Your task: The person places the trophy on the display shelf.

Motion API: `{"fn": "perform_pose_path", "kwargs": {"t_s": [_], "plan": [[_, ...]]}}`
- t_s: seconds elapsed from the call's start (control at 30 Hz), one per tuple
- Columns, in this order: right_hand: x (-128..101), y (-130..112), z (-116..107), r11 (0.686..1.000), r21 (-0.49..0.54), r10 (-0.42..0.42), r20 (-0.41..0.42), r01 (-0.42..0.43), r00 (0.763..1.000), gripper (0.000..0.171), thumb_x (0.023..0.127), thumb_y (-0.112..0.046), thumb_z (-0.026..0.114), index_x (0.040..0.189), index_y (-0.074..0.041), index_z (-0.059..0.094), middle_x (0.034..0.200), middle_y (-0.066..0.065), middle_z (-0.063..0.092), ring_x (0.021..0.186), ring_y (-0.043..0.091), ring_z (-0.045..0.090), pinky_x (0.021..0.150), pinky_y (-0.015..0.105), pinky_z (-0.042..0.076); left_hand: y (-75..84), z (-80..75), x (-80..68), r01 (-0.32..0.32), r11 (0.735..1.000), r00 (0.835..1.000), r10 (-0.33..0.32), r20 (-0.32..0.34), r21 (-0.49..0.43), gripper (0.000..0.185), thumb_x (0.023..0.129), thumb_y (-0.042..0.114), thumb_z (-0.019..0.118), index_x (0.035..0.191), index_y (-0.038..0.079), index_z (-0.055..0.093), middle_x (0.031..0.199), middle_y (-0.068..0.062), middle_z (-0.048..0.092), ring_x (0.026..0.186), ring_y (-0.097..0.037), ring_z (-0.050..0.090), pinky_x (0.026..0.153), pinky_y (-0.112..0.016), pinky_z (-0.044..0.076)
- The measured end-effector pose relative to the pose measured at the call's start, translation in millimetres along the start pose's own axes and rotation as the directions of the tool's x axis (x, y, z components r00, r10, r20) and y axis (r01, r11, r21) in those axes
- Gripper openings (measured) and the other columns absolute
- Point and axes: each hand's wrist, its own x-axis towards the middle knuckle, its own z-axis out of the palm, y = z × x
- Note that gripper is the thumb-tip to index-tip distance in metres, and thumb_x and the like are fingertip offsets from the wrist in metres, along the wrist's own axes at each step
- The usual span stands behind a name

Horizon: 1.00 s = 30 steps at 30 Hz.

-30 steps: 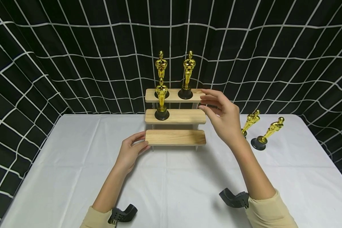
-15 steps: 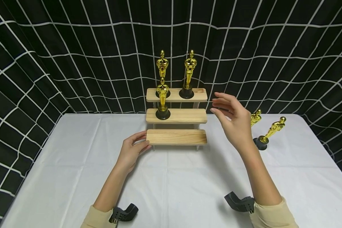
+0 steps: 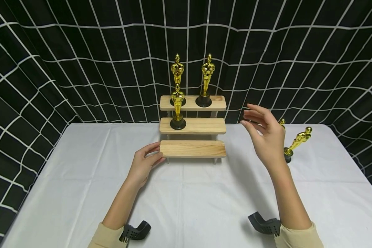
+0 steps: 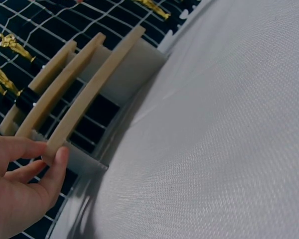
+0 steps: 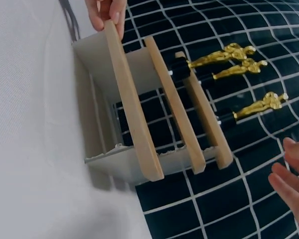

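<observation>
A three-step wooden display shelf (image 3: 193,148) stands on the white cloth. My left hand (image 3: 142,166) pinches the left end of its lowest board, thumb on the front edge in the left wrist view. Two gold figurine trophies with black bases, a left one (image 3: 177,69) and a right one (image 3: 207,76), stand upright on the top board. Another gold trophy (image 3: 177,105) is on the left of the middle board. My right hand (image 3: 268,137) hovers right of the shelf, fingers loosely curved with nothing between them.
Behind my right hand, a gold trophy (image 3: 300,139) stands on the white-covered table (image 3: 204,199), and another trophy (image 3: 282,122) is mostly hidden by the hand. A black curtain (image 3: 111,44) with white grid lines hangs behind and along the sides.
My right hand has moved right, away from the right end of the top board, and now covers more of the table trophies. My left hand keeps its hold on the lowest board.
</observation>
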Motion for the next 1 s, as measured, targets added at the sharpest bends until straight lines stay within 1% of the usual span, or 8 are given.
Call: {"fn": "perform_pose_path", "kwargs": {"t_s": [0.2,0.37,0.47,0.6,0.67,0.73,0.83,1.0], "plan": [[-4.4,4.6,-2.6,0.999,-0.013,0.041,-0.041,-0.041,0.998,0.046,0.094,0.01,0.073,0.138,0.003,0.063,0.124,0.017,0.072,0.109,-0.006,0.064,0.097,0.008,0.057,0.9,0.8,-0.3,0.001,1.0,1.0,-0.001,-0.004,-0.003,0.047,0.099,-0.013,0.056,0.146,-0.014,0.051,0.138,-0.029,0.052,0.101,-0.014,0.067,0.094,-0.02,0.064],[-8.4,8.5,-3.3,0.998,-0.005,0.066,-0.07,-0.067,0.995,0.045,0.094,0.01,0.073,0.138,0.002,0.064,0.124,0.012,0.072,0.109,-0.005,0.064,0.096,0.008,0.057,0.3,1.1,-0.3,0.013,1.0,1.0,-0.013,-0.004,-0.001,0.048,0.099,-0.014,0.056,0.147,-0.014,0.05,0.139,-0.028,0.052,0.104,-0.015,0.067,0.094,-0.02,0.064],[-8.4,12.1,-3.6,0.998,0.028,0.051,-0.089,-0.049,0.995,0.046,0.093,0.012,0.072,0.137,0.004,0.064,0.121,0.005,0.072,0.109,-0.002,0.066,0.095,0.01,0.059,-0.1,1.0,-0.1,0.014,1.0,1.0,-0.014,-0.007,-0.006,0.048,0.099,-0.014,0.056,0.147,-0.014,0.051,0.138,-0.029,0.052,0.103,-0.015,0.067,0.094,-0.02,0.064],[-6.2,15.7,-5.1,0.999,0.049,0.023,-0.116,-0.017,0.993,0.046,0.092,0.015,0.072,0.136,0.006,0.064,0.118,-0.009,0.069,0.108,0.001,0.068,0.094,0.01,0.059,-0.4,1.1,0.0,0.002,1.0,1.0,-0.002,-0.005,-0.01,0.047,0.099,-0.014,0.056,0.146,-0.015,0.051,0.138,-0.029,0.052,0.102,-0.014,0.067,0.094,-0.02,0.064],[-5.2,16.6,-6.9,0.999,0.045,0.024,-0.128,-0.018,0.991,0.046,0.092,0.015,0.072,0.136,0.006,0.064,0.118,-0.015,0.067,0.108,0.001,0.067,0.095,0.01,0.059,-0.5,1.3,0.1,0.0,1.0,1.0,0.0,-0.003,-0.012,0.047,0.099,-0.014,0.056,0.146,-0.015,0.05,0.138,-0.03,0.052,0.102,-0.013,0.067,0.094,-0.02,0.064],[-4.4,17.0,-9.1,0.998,0.049,0.039,-0.137,-0.032,0.99,0.046,0.092,0.014,0.072,0.137,0.005,0.064,0.118,-0.019,0.066,0.109,0.001,0.067,0.096,0.01,0.059,-0.9,1.6,0.5,0.002,1.0,1.0,-0.002,-0.005,-0.014,0.048,0.099,-0.014,0.056,0.146,-0.014,0.051,0.138,-0.03,0.052,0.102,-0.013,0.067,0.093,-0.02,0.064],[-3.5,17.2,-13.0,0.996,0.06,0.067,-0.149,-0.059,0.987,0.046,0.093,0.014,0.072,0.137,0.006,0.063,0.119,-0.02,0.065,0.111,0.003,0.066,0.098,0.012,0.059,-1.2,1.6,1.0,0.006,1.0,1.0,-0.006,-0.011,-0.012,0.048,0.098,-0.014,0.057,0.146,-0.013,0.051,0.137,-0.028,0.053,0.102,-0.014,0.067,0.093,-0.02,0.065],[-3.6,17.7,-20.4,0.994,0.068,0.101,-0.179,-0.09,0.979,0.047,0.093,0.014,0.071,0.138,0.007,0.062,0.122,-0.016,0.065,0.115,0.008,0.066,0.102,0.016,0.058,-1.2,0.6,0.8,0.004,1.0,1.0,-0.004,-0.012,-0.001,0.048,0.099,-0.014,0.057,0.146,-0.014,0.051,0.137,-0.028,0.052,0.102,-0.015,0.067,0.094,-0.021,0.065]]}}
